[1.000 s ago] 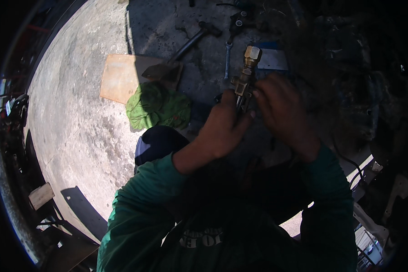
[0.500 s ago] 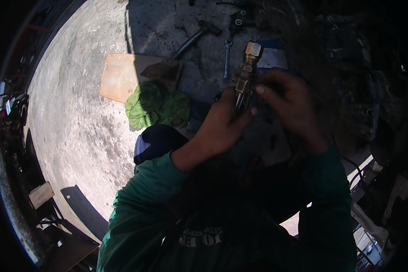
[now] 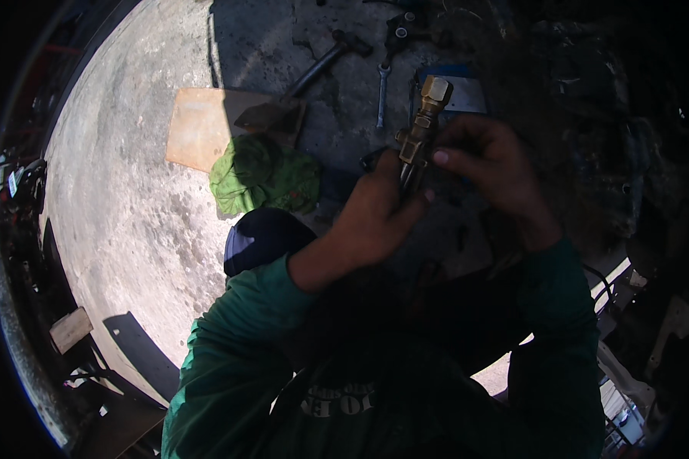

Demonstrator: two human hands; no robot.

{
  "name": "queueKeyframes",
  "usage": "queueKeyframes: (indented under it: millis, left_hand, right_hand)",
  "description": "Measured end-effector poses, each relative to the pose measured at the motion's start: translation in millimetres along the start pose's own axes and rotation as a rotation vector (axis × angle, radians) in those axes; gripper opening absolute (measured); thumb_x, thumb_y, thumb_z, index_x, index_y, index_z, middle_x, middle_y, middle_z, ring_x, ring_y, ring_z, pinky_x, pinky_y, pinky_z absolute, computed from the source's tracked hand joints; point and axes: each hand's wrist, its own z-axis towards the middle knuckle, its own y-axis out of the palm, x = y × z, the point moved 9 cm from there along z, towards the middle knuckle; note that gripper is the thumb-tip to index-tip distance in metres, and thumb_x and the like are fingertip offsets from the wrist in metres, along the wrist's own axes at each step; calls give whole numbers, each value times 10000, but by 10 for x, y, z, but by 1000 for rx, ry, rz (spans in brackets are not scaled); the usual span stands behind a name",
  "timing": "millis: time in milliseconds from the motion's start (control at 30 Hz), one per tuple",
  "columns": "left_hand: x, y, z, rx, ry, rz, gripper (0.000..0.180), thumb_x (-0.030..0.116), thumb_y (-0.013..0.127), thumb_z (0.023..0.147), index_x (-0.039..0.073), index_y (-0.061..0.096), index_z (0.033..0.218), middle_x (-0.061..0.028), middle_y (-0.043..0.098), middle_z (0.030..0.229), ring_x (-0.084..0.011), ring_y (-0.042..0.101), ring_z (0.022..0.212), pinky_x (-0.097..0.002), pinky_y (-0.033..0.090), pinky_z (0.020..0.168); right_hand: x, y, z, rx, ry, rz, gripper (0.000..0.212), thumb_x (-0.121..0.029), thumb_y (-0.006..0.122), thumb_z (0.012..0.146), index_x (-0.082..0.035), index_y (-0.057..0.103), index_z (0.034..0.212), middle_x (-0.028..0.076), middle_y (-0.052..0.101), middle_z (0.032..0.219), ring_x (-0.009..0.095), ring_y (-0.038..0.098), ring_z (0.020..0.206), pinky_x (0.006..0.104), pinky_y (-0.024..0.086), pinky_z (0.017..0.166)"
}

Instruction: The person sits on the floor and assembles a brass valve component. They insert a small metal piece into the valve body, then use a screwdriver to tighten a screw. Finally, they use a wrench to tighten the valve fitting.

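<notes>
My left hand is wrapped around the metal tubes of a brass fitting, which looks like part of a gas torch. It stands tilted, its large hex nut at the upper end and slim tubes running down into my grip. Beside the brass body, on its right, the thumb and fingers of my right hand are pinched together. Whatever lies between those fingertips is too dark and small to make out. The lower ends of the tubes are hidden by my left hand.
On the concrete floor lie a hammer, a combination wrench, a dark metal tool and a blue-and-white flat item. A green rag rests against a brown board near my left knee. Dark machinery parts fill the right.
The brass fitting's top has tilted slightly to the right and down. My right hand stays pinched beside it, turned a little, and my left hand keeps its grip.
</notes>
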Motion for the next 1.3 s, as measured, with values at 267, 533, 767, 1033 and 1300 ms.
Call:
queueKeyframes:
  millis: [267, 533, 767, 1033, 1300]
  left_hand:
    - [-112, -86, 49, 67, -27, -46, 403, 172, 661, 929, -62, 475, 1199, -228, 653, 914, -379, 695, 840, -434, 520, 732]
    - [-172, 27, 11, -115, -308, -747, 373, 335, 543, 1006, 17, 519, 1198, -65, 613, 858, -137, 608, 649, -270, 478, 544]
    - [-71, 227, -25, -299, -295, -1075, 436, 459, 520, 1037, 69, 520, 1233, -45, 598, 808, -121, 548, 530, -249, 418, 442]
    - [-98, 422, -89, -414, -416, -1332, 502, 606, 406, 1033, 133, 558, 1103, -20, 483, 714, -130, 431, 496, -258, 368, 437]
    - [-199, 360, -87, -327, -353, -936, 427, 484, 583, 1002, 73, 557, 1115, -26, 553, 779, -114, 542, 577, -262, 441, 496]
  right_hand:
    - [4, 32, 101, 9, -35, -121, 125, -121, 729, 923, -28, 663, 976, -9, 655, 834, 55, 588, 781, 242, 470, 670]
    - [23, -145, 156, 171, -57, 265, 244, -199, 694, 957, -25, 668, 1127, 17, 664, 934, 114, 629, 803, 272, 508, 710]
    - [82, -46, 163, 73, 35, 259, 267, -236, 691, 959, -6, 665, 1092, 24, 652, 885, 97, 607, 722, 261, 490, 608]
    - [-30, -49, 21, 129, 63, 227, 283, -263, 743, 921, -6, 662, 1006, -4, 594, 725, 69, 516, 553, 227, 404, 489]
    - [-105, 66, 50, 11, -77, 107, 334, -228, 782, 881, 25, 667, 1067, 68, 700, 911, 140, 654, 870, 310, 523, 760]
